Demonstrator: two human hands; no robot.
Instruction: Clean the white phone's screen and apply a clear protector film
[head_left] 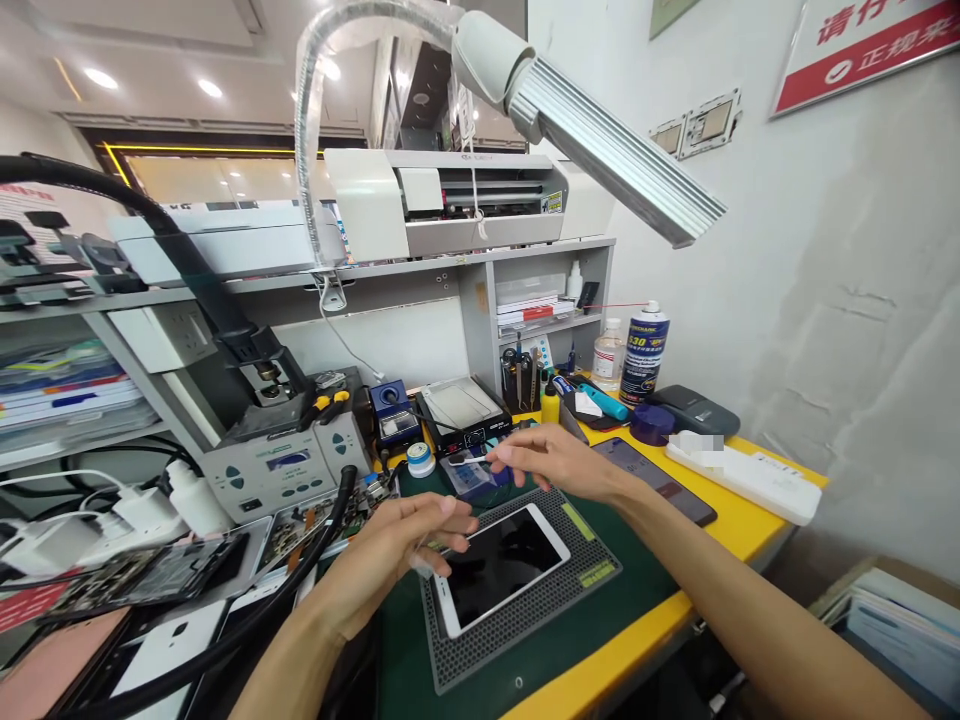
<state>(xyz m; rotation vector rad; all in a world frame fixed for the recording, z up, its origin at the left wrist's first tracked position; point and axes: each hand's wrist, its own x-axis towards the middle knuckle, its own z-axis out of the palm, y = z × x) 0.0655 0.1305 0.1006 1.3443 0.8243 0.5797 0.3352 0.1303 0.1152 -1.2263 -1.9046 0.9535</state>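
Note:
A white-framed phone (506, 568) with a dark screen lies face up on a grey honeycomb-patterned pad (495, 640). My left hand (412, 540) hovers over the phone's upper left corner, its fingers loosely bent and apart. A small translucent piece (425, 568) shows beside its lower fingers; whether it is held is unclear. Beyond the phone, my right hand (555, 460) points left with its fingertips together. A thin light-coloured tool (466, 460) sticks out from those fingertips, above a blue box (476, 482) with a clear top.
The green mat (637, 590) covers a yellow bench. To the right lie another phone (652, 480), a white case (742, 478) and a spray can (645, 350). At left, a black hose (300, 580) crosses phone parts. A lamp (615, 140) hangs overhead.

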